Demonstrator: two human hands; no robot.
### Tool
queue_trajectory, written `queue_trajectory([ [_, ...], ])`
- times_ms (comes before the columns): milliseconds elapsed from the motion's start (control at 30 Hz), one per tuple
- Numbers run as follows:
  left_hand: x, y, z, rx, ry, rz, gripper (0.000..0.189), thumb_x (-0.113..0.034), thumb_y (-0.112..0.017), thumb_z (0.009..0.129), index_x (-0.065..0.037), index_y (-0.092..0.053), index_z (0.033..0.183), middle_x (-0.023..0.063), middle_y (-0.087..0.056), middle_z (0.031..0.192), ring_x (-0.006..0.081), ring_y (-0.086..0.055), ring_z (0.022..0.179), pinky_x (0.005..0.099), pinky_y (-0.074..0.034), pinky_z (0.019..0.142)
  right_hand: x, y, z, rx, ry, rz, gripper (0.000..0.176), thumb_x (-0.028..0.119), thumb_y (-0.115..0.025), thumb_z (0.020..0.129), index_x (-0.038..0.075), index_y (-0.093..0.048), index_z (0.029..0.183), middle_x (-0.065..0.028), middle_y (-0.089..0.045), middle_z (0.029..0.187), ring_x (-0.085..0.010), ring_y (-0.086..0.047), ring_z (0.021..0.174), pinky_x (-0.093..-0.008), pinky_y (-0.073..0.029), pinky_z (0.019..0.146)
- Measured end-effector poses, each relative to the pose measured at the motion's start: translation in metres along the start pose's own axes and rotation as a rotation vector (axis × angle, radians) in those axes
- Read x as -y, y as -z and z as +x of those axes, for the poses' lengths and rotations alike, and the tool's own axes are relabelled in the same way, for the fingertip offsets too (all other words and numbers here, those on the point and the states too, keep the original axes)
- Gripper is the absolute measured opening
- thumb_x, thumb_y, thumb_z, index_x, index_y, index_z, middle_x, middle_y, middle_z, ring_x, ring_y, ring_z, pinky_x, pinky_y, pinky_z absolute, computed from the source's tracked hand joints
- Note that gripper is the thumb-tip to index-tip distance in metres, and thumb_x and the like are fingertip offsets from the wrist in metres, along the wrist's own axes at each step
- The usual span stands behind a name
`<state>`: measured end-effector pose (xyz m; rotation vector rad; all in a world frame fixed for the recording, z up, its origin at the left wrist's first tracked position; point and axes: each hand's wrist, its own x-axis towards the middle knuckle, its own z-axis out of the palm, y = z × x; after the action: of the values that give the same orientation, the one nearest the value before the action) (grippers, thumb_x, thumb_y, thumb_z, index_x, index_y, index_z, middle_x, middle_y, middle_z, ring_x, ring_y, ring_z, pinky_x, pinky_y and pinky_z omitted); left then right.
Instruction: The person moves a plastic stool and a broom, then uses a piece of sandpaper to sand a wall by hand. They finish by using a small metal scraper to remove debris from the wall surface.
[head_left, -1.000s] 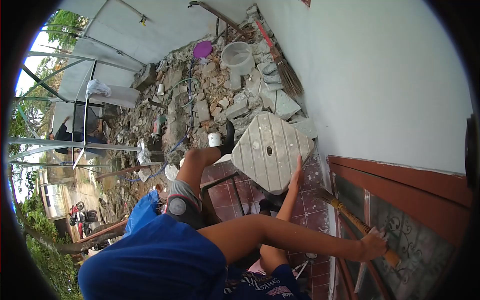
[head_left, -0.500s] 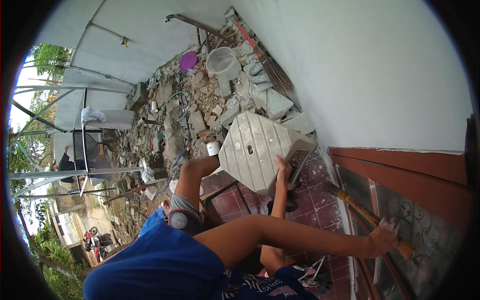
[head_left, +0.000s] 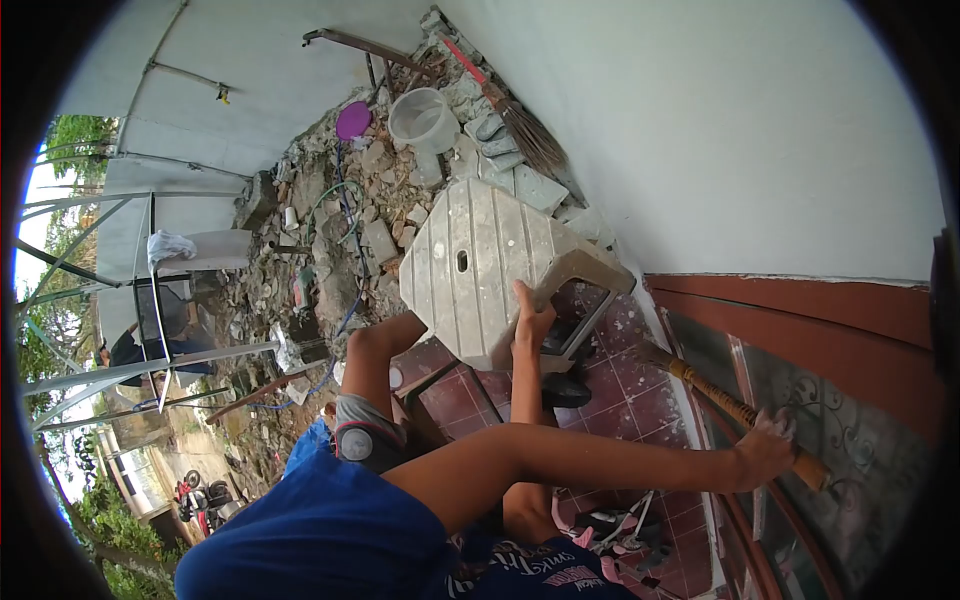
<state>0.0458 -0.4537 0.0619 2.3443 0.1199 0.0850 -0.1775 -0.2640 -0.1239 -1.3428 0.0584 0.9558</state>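
My right hand [head_left: 533,318] grips the edge of a dirty off-white plastic stool [head_left: 480,270], its thumb on the ribbed seat. The stool is tilted, seat facing me, with an oval hole in the middle. At the right, my left hand [head_left: 768,455] is closed around a brown stick-like bundle [head_left: 720,397] bound with yellowish wrapping. My left forearm crosses low over the right arm. The fingers under the stool are hidden.
Rubble [head_left: 375,195] lies along the white wall [head_left: 740,130], with a clear tub [head_left: 423,120], a purple lid [head_left: 353,121] and a broom [head_left: 530,135]. Red tiles [head_left: 640,385] run below the stool. A dark-clothed person [head_left: 140,350] is behind metal frames.
The view has shifted, and most of the background sits further left. The stool and my right hand have moved left in view; my left hand keeps its grip on the bundle.
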Motion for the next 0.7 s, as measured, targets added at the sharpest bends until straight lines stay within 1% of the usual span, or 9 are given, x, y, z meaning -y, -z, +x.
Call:
queue_trajectory([
  [100,-0.001,0.001,-0.001,0.048,-0.010,-0.001,0.027,-0.015,-0.059,0.071,-0.008,-0.065,0.096,0.0161,-0.050,0.116,0.0348,-0.042,0.115,0.0487,-0.040,0.088,-0.009,-0.001,0.003,-0.056,0.002,0.094,0.052,0.025,-0.073,0.069,-0.011,-0.055,0.102,-0.0167,-0.059,0.100,-0.0220,-0.056,0.089,-0.0321,-0.042,0.082],
  [167,-0.001,-0.002,-0.002,0.044,-0.007,0.003,0.026,-0.015,-0.059,0.071,-0.008,-0.065,0.096,0.0157,-0.049,0.116,0.0348,-0.041,0.115,0.0487,-0.040,0.088,-0.022,0.001,0.013,-0.284,-0.120,0.154,0.057,0.029,-0.072,0.070,-0.011,-0.052,0.105,-0.0172,-0.056,0.104,-0.0208,-0.053,0.093,-0.0324,-0.042,0.083],
  [267,0.004,-0.015,-0.002,-0.082,-0.011,0.008,0.022,-0.016,-0.062,0.069,-0.007,-0.068,0.087,0.0148,-0.053,0.111,0.0328,-0.041,0.113,0.0444,-0.039,0.081,-0.032,0.016,0.032,-0.156,-0.131,0.397,0.053,0.026,-0.069,0.071,-0.007,-0.051,0.108,-0.0141,-0.053,0.108,-0.0211,-0.051,0.097,-0.0331,-0.041,0.084],
  [367,0.003,-0.011,-0.005,-0.099,-0.032,-0.025,0.026,-0.017,-0.060,0.070,-0.006,-0.066,0.093,0.0155,-0.051,0.113,0.0323,-0.042,0.112,0.0451,-0.040,0.081,-0.059,0.033,0.051,-0.146,-0.143,0.526,0.046,0.026,-0.064,0.073,-0.002,-0.053,0.107,-0.0096,-0.054,0.107,-0.0216,-0.050,0.097,-0.0335,-0.041,0.084],
  [433,0.002,-0.005,-0.007,-0.125,-0.042,-0.032,0.027,-0.016,-0.060,0.071,-0.006,-0.065,0.095,0.0155,-0.051,0.112,0.0320,-0.043,0.111,0.0453,-0.041,0.081,-0.091,0.049,0.070,-0.134,-0.181,0.528,0.050,0.037,-0.059,0.074,0.006,-0.049,0.112,-0.0069,-0.050,0.105,-0.0228,-0.048,0.098,-0.0369,-0.037,0.086],
  [500,0.003,0.000,-0.010,-0.151,-0.045,-0.041,0.028,-0.016,-0.059,0.071,-0.006,-0.064,0.098,0.0155,-0.051,0.111,0.0317,-0.043,0.111,0.0456,-0.041,0.081,-0.118,0.064,0.075,-0.114,-0.151,0.580,0.052,0.039,-0.058,0.072,0.008,-0.048,0.113,-0.0069,-0.050,0.107,-0.0237,-0.046,0.102,-0.0387,-0.036,0.087],
  [533,0.006,0.001,-0.009,-0.167,-0.051,-0.047,0.029,-0.016,-0.059,0.072,-0.006,-0.063,0.099,0.0156,-0.051,0.111,0.0316,-0.043,0.110,0.0457,-0.042,0.081,-0.143,0.078,0.081,-0.116,-0.144,0.639,0.039,0.031,-0.058,0.076,0.004,-0.052,0.104,-0.0060,-0.051,0.109,-0.0237,-0.049,0.100,-0.0374,-0.041,0.086],
  [667,0.000,-0.002,-0.005,-0.087,-0.033,-0.065,0.030,-0.014,-0.057,0.073,-0.007,-0.061,0.102,0.0147,-0.051,0.105,0.0312,-0.043,0.109,0.0463,-0.043,0.080,-0.144,0.115,0.064,-0.228,-0.138,0.483,0.046,0.036,-0.058,0.076,0.002,-0.051,0.107,-0.0101,-0.052,0.109,-0.0269,-0.050,0.101,-0.0382,-0.040,0.086],
  [700,0.000,-0.002,-0.008,-0.153,-0.027,-0.063,0.029,-0.014,-0.057,0.073,-0.006,-0.061,0.100,0.0143,-0.051,0.103,0.0309,-0.044,0.108,0.0455,-0.043,0.080,-0.137,0.122,0.062,-0.259,-0.118,0.395,0.048,0.037,-0.057,0.077,0.001,-0.050,0.107,-0.0111,-0.052,0.109,-0.0277,-0.050,0.101,-0.0384,-0.040,0.086],
])
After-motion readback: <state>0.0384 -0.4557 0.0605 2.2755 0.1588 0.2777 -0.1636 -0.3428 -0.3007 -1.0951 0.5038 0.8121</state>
